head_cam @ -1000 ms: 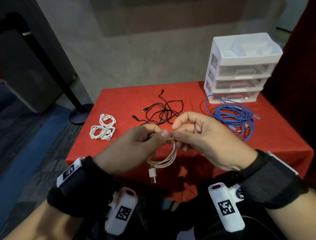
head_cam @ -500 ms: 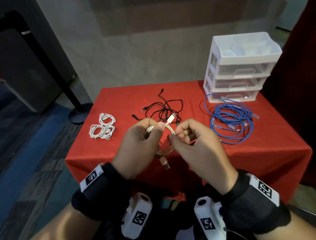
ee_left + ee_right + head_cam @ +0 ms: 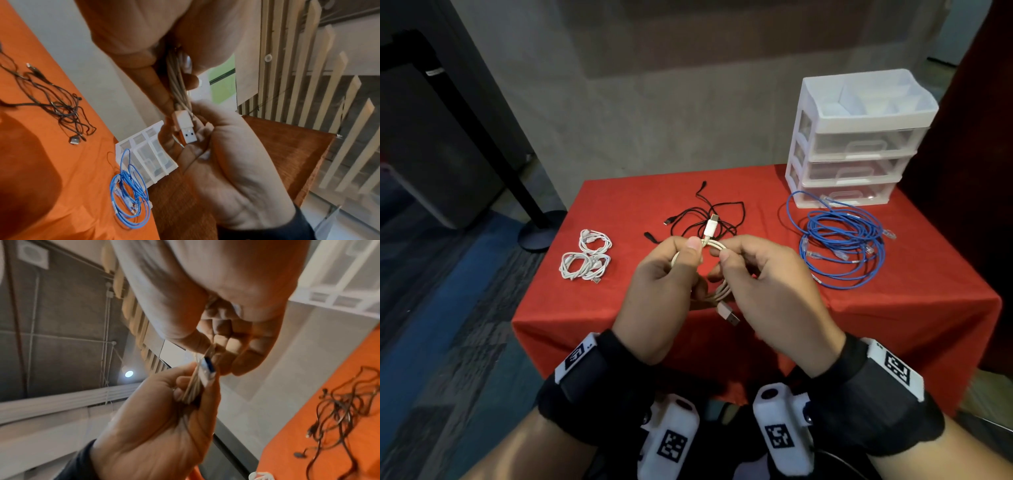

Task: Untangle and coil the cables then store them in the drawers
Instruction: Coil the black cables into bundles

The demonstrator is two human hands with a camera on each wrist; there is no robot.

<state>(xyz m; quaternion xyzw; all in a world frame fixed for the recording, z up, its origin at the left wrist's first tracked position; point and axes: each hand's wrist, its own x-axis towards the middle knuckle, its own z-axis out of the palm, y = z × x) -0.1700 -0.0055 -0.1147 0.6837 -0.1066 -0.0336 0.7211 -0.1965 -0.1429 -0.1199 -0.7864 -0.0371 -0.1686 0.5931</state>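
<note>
Cable in hand: a cream USB cable (image 3: 717, 246), bundled into a small coil, sits between your two hands above the near edge of the bench (image 3: 619, 308). Your left hand (image 3: 661, 294) has fingers curled round the loops, thumb pressed on top. Your right hand (image 3: 774, 291) pinches the strands just beside that thumb, its other fingers curled in. One white plug (image 3: 711, 226) sticks up past your fingertips; the other plug (image 3: 727, 313) hangs below, between your palms (the left wrist view shows its metal end (image 3: 190, 135) against your right palm).

On the red cloth beyond your hands:
- black cable (image 3: 705, 219), loose and tangled, mid-bench
- blue cable (image 3: 842, 243), roughly looped, to your right, one strand touching the front of the drawers
- white coiled cables (image 3: 585, 258), small bundles lying together, to your left

Drawer unit (image 3: 859, 144): white frame, three clear drawers all closed, divided tray on top, at the far right corner of the bench.

Floor to your left: a black stand base (image 3: 541, 229).
</note>
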